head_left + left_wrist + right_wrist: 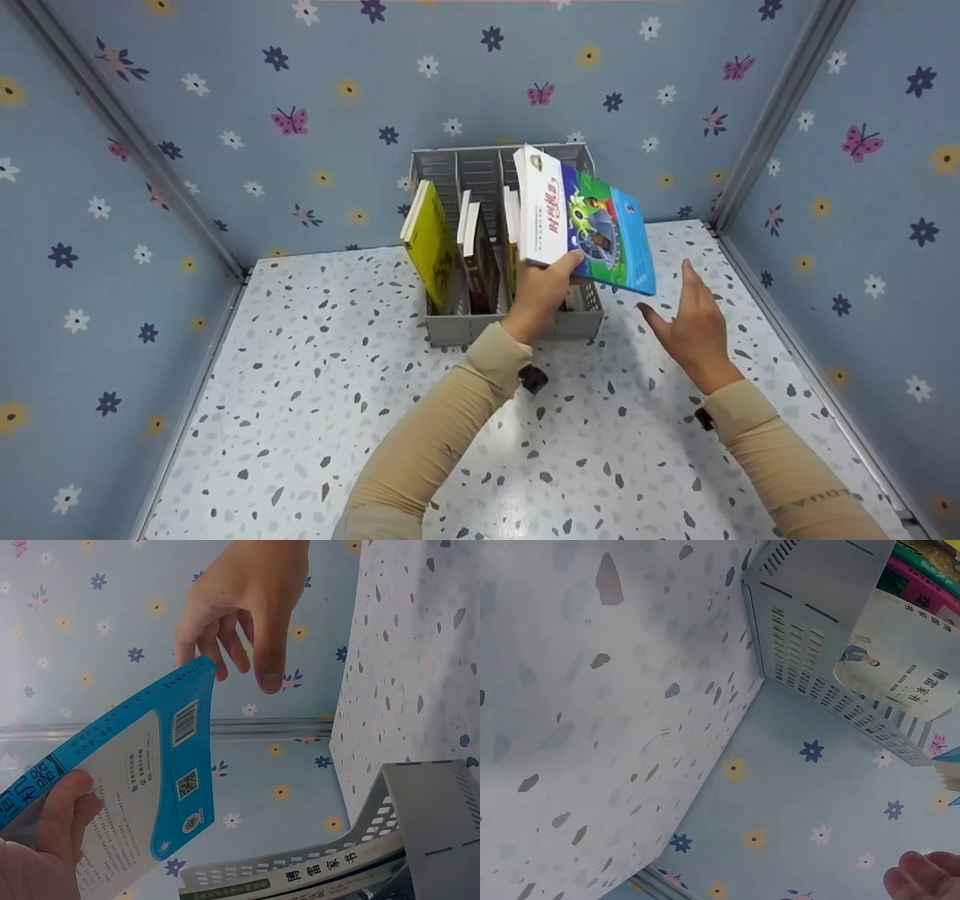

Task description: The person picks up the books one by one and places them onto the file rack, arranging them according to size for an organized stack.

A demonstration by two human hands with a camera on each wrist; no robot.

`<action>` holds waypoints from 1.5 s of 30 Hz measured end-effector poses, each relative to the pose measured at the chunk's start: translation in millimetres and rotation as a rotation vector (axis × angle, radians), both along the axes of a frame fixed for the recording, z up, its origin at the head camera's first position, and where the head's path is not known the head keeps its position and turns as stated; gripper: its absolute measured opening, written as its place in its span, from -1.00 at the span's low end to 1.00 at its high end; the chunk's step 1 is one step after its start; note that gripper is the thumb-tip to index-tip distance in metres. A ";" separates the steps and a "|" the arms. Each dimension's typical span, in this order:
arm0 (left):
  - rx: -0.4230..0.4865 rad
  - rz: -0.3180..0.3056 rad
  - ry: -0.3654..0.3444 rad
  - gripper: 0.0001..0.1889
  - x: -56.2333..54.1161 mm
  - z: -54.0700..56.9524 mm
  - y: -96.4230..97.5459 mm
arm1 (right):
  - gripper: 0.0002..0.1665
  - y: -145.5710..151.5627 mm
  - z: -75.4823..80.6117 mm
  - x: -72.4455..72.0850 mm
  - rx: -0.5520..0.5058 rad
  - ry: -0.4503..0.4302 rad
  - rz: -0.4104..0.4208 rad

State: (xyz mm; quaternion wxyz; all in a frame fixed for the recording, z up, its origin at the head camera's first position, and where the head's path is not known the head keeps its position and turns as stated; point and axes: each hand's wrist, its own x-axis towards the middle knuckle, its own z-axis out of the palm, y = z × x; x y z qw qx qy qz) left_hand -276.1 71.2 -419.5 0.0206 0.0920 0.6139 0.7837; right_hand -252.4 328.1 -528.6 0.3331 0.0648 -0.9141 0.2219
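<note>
My left hand (541, 291) grips a paperback book (589, 221) by its lower edge, thumb on the front cover. The cover is white, green and blue, and the book is tilted above the right part of a grey divided book rack (514, 328). In the left wrist view, fingers (67, 814) press on its back cover, which carries a barcode and a QR code. My right hand (694, 322) is just right of the book, thumb and fingers spread, holding nothing. Only its fingertips (926, 876) show in the right wrist view.
A yellow book (433, 244) leans in the rack's left slot, with dark-covered books (481, 259) in the middle slot. A white-covered book (900, 652) stands at the rack's right side. Flowered panels (360, 90) enclose the speckled white surface (315, 405) behind and on both sides.
</note>
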 end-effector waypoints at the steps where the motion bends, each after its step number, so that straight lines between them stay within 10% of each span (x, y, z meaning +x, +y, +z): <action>1: -0.014 0.016 0.013 -0.36 -1.1 1.3 -1.2 | 0.16 0.0 -2.2 -1.1 0.000 -0.005 0.002; 14: -0.016 0.142 0.131 -0.40 -8.8 7.7 -9.1 | -0.49 -19.6 -26.6 -11.6 0.025 -0.168 0.087; 28: -0.139 0.136 0.240 -0.26 -16.6 0.0 -11.0 | -0.50 -38.3 -42.9 -20.5 0.093 -0.370 0.150; 45: -0.286 0.188 0.458 -0.19 -23.7 -11.3 6.8 | -0.58 -52.2 -55.0 -36.5 0.128 -0.397 0.200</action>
